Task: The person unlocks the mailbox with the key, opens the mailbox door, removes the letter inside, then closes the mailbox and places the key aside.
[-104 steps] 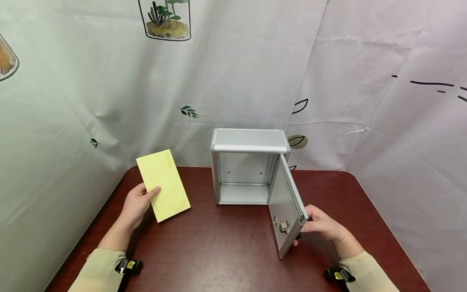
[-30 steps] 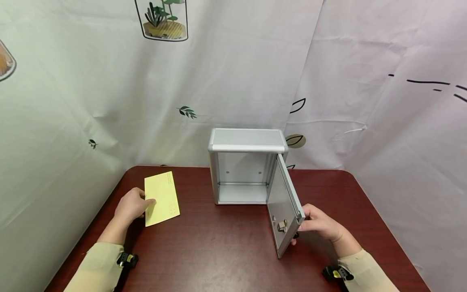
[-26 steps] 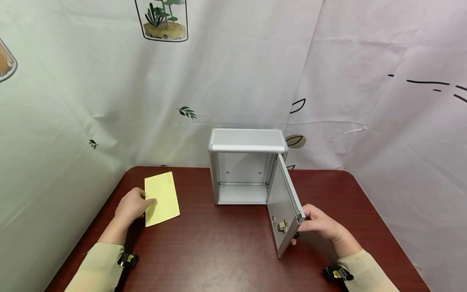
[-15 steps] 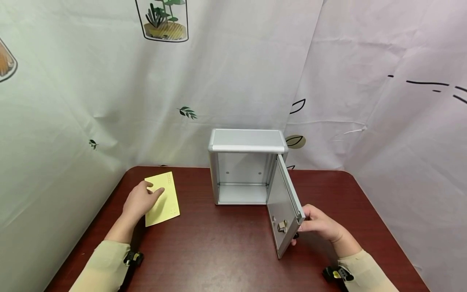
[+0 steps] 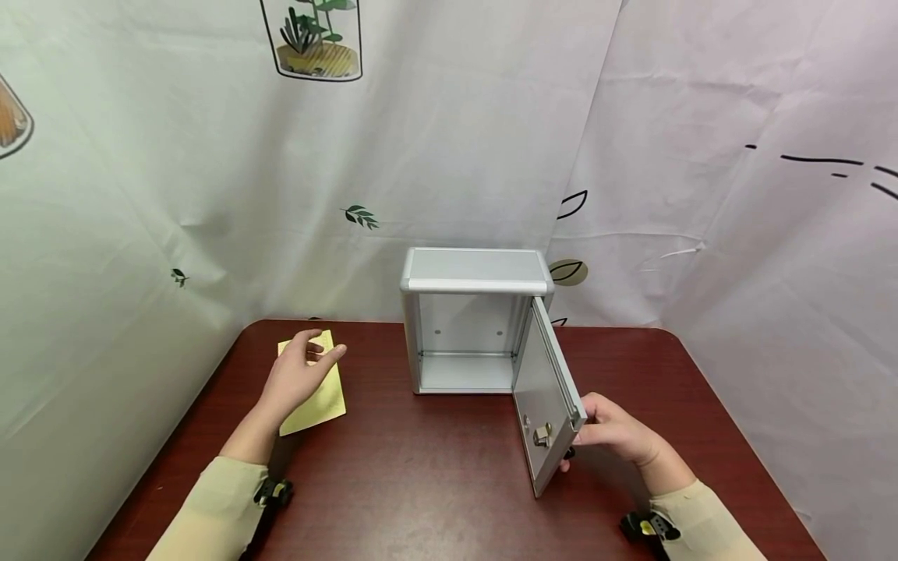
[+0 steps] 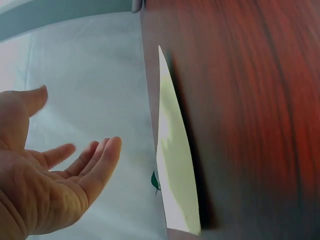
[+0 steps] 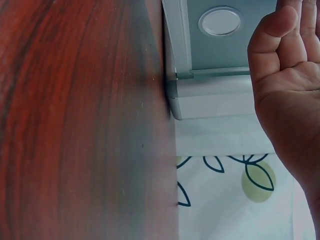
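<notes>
A yellow envelope (image 5: pixel 324 401) lies on the table at the left, seen almost edge-on in the left wrist view. Above it hovers my left hand (image 5: pixel 298 379), fingers loosely bent and thumb apart, touching nothing. In the left wrist view that same hand (image 6: pixel 60 180) is clear of the paper. A silver metal letter box (image 5: pixel 480 269) stands at the back with its door (image 5: pixel 547 389) swung open to the right. My right hand (image 5: pixel 620 432) holds the door's free edge from the outer side. Some fingers are hidden behind the door, near a small black piece (image 5: pixel 570 452).
A lock (image 5: pixel 542 435) sits on the door's inner face. The brown wooden table (image 5: pixel 421 483) extends forward of the box. White printed cloth (image 5: pixel 449 140) hangs behind and at both sides.
My left hand has lowered the envelope to the table, let go of it, then risen and moved right over it. My right hand and the door have stayed put.
</notes>
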Demonstrator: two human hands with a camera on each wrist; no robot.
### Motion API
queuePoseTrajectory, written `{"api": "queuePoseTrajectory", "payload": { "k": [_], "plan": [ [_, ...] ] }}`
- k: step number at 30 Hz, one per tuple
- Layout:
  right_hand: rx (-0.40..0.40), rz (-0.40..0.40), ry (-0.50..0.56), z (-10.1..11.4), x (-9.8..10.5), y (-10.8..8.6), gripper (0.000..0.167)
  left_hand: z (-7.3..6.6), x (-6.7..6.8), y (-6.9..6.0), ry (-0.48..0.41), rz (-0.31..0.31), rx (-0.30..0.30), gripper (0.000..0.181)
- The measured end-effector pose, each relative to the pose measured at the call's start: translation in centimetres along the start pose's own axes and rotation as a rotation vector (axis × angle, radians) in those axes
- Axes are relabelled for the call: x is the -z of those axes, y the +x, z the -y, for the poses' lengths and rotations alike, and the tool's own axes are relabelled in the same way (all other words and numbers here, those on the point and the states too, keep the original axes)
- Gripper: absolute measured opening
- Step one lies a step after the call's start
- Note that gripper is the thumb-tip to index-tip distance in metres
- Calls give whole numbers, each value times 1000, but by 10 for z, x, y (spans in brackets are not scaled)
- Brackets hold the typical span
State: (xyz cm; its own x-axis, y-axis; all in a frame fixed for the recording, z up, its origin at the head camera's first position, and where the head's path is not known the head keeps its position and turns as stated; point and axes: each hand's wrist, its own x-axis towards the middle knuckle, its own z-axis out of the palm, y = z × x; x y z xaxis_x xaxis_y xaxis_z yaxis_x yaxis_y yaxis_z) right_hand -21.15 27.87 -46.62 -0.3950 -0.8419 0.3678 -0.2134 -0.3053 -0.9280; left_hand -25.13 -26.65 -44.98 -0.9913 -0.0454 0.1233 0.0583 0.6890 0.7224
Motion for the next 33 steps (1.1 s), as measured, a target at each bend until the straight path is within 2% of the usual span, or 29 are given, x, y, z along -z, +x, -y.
{"api": "queuePoseTrajectory", "payload": {
  "k": [4,9,17,27,33],
  "plan": [
    [-1,-2,2,-1,0,0,29,-7,-5,0,-69,44,-42,98],
    [1,-1,-5,-1,0,0,29,-16,-13,-1,-132,94,-116,97],
    [-2,-3,-2,0,0,0,29,-29,-29,-3,-156,147,-203,101],
    [5,0,-8,1,0,0,29,-48,-49,3,-212,143,-271,96],
    [6,-1,-7,1,0,1,30,-58,-58,5,-248,131,-278,97]
  ]
}}
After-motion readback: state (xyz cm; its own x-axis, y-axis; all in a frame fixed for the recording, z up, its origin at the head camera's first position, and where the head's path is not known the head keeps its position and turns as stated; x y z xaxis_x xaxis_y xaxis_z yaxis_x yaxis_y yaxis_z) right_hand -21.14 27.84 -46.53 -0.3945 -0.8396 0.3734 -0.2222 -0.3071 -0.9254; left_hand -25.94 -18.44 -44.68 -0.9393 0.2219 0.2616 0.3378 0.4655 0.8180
